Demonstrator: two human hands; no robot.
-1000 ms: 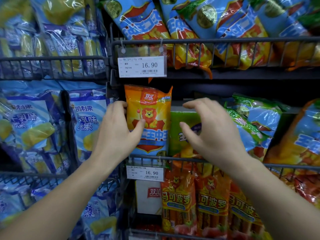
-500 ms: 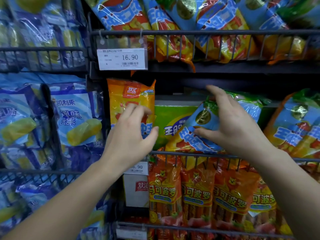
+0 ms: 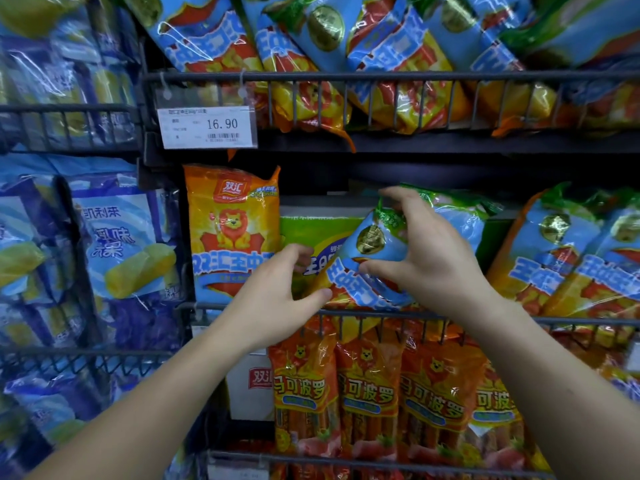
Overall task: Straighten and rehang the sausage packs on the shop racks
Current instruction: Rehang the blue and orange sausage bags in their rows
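Note:
A blue and green sausage pack [image 3: 372, 258] with a gold seal leans to the left in the middle wire rack [image 3: 346, 311]. My right hand [image 3: 426, 258] grips its upper part, thumb below the seal and fingers over the green top. My left hand [image 3: 277, 299] is at the pack's lower left end, thumb touching it and fingers curled just behind. An orange pack with a lion [image 3: 230, 230] stands upright at the left end of the same rack. A green box [image 3: 311, 230] stands behind the tilted pack.
Blue sausage packs [image 3: 561, 261] lean at the right of the rack, and more fill the rack above [image 3: 381, 77]. A price tag reading 16.90 [image 3: 207, 126] hangs there. Orange packs [image 3: 367, 393] fill the rack below. Blue corn-sausage packs [image 3: 121, 244] are on the left.
My left hand left the orange lion pack and moved right to the tilted blue pack. My right hand took hold of that pack's top. The view shifted, so the shelves sit lower and to the right.

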